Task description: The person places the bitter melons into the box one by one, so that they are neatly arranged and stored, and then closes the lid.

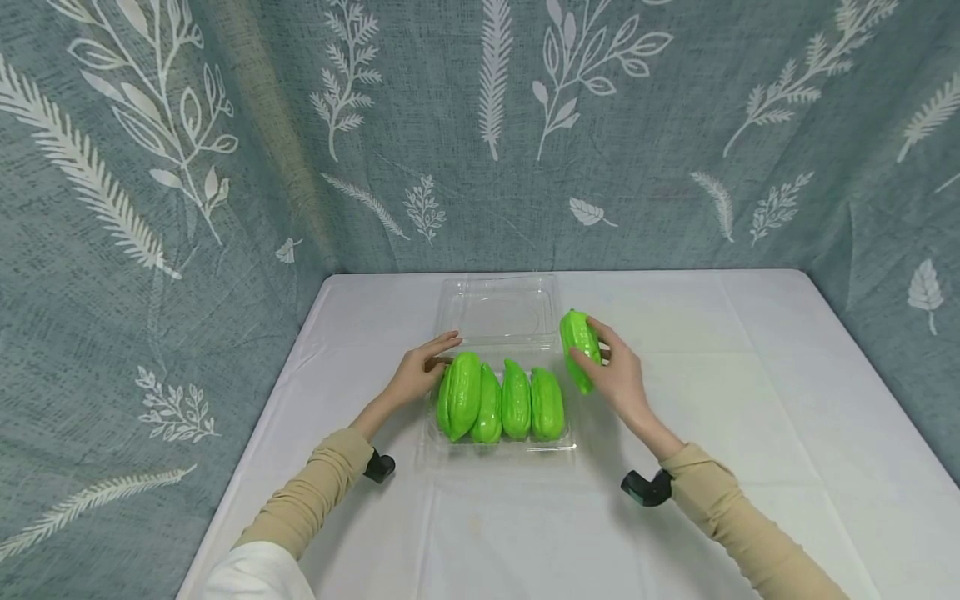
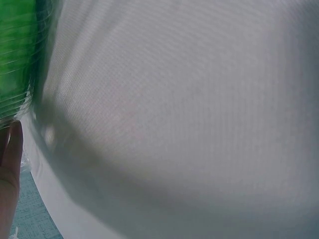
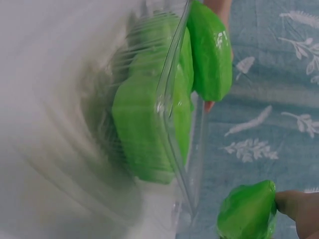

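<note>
My right hand (image 1: 621, 375) grips a glossy green star fruit (image 1: 578, 343) between thumb and fingers, held just right of a clear plastic clamshell box (image 1: 551, 447). In the right wrist view that star fruit (image 3: 246, 211) shows at the bottom, the thumb against its end. Several similar star fruits (image 1: 516, 400) sit side by side in the box; the leftmost one (image 1: 465, 392) rides higher than the others. My left hand (image 1: 417, 372) is at the box's left back corner, fingers extended. In the left wrist view a fingertip (image 2: 15, 137) meets the box's ribbed wall.
The box's clear lid (image 1: 497, 310) lies folded back behind it on the white-covered table (image 1: 750, 400). Leaf-patterned blue-green cloth (image 1: 450, 133) hangs behind the table and along its sides.
</note>
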`<state>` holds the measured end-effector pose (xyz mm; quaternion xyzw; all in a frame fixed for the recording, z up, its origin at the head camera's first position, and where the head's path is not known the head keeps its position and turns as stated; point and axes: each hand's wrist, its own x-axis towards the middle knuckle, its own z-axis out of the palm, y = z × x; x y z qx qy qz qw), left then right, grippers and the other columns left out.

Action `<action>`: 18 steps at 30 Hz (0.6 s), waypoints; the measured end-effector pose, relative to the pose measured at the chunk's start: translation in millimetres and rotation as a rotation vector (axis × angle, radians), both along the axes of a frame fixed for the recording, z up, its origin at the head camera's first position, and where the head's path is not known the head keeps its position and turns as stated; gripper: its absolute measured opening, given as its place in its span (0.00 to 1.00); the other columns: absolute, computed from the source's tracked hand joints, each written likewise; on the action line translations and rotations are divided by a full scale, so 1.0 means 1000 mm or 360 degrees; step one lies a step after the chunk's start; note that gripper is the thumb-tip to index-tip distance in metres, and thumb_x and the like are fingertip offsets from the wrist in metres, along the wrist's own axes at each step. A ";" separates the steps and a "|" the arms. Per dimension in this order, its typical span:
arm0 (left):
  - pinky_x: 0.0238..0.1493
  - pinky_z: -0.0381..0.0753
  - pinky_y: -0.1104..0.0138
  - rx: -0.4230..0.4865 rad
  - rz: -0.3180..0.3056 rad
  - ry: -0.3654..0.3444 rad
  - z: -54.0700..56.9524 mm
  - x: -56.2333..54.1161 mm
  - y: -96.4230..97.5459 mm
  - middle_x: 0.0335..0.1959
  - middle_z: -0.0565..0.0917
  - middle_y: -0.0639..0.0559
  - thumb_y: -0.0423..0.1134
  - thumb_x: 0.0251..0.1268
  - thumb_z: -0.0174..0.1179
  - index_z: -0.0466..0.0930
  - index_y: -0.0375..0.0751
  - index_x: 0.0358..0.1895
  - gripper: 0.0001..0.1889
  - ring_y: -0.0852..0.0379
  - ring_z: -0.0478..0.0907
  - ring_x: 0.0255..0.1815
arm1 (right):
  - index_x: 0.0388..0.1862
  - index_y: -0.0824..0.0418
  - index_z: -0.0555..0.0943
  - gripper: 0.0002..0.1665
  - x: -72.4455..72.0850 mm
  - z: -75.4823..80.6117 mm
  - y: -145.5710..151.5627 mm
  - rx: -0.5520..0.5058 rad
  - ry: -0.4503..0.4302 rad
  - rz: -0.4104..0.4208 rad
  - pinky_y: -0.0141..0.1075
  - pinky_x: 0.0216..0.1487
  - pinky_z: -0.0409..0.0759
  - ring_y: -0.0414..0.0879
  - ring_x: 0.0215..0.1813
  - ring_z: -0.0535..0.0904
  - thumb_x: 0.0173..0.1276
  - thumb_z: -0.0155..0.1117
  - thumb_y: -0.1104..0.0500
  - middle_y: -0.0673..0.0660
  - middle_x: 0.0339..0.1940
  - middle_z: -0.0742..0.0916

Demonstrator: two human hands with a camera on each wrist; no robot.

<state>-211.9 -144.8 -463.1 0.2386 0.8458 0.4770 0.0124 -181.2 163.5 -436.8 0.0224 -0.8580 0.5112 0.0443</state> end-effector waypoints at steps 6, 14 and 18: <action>0.62 0.77 0.53 0.0003 0.0007 -0.0005 0.000 0.001 0.000 0.69 0.62 0.29 0.14 0.60 0.44 0.66 0.21 0.63 0.25 0.35 0.68 0.65 | 0.72 0.61 0.61 0.36 0.003 0.003 -0.007 -0.0006 0.0000 0.0028 0.41 0.42 0.88 0.62 0.56 0.78 0.69 0.59 0.55 0.68 0.65 0.73; 0.62 0.76 0.53 0.0015 -0.0007 0.0009 0.000 0.000 0.000 0.69 0.62 0.27 0.14 0.60 0.44 0.66 0.20 0.62 0.24 0.34 0.65 0.67 | 0.72 0.60 0.61 0.36 0.008 0.005 -0.017 -0.0039 -0.0027 0.0054 0.44 0.45 0.88 0.63 0.57 0.78 0.68 0.60 0.54 0.68 0.66 0.73; 0.62 0.77 0.54 0.0008 -0.0005 0.0009 0.001 0.000 0.001 0.69 0.62 0.28 0.14 0.61 0.44 0.66 0.21 0.63 0.24 0.35 0.65 0.67 | 0.72 0.61 0.62 0.36 0.010 0.003 -0.021 -0.0050 -0.0013 0.0077 0.44 0.45 0.88 0.63 0.57 0.78 0.68 0.60 0.54 0.69 0.65 0.74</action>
